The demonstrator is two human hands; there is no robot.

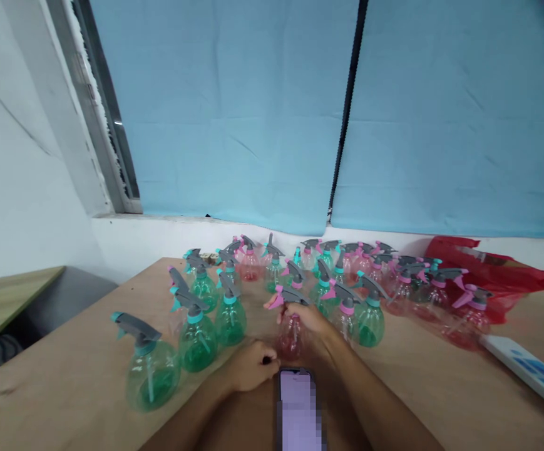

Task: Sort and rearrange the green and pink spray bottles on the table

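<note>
My right hand (305, 315) is closed around the neck of a pink spray bottle (291, 341), just below its grey and pink trigger head. The bottle is upright above the middle of the table. Just left of its base, my left hand (253, 366) is curled shut near the tabletop. A small dark spot shows between its fingers, too small to name. Directly below the bottle lies a phone (297, 407) with a lit, blurred-out screen. Green spray bottles stand left of my hands, the closest being one with a teal collar (153, 376).
Several more pink and green spray bottles (250, 266) crowd the back of the wooden table (88, 376). A red plastic bag (501, 282) lies at the back right, beside a white and blue box (529, 369). Blue curtains (234, 113) hang behind. Another table (13, 294) stands at the left.
</note>
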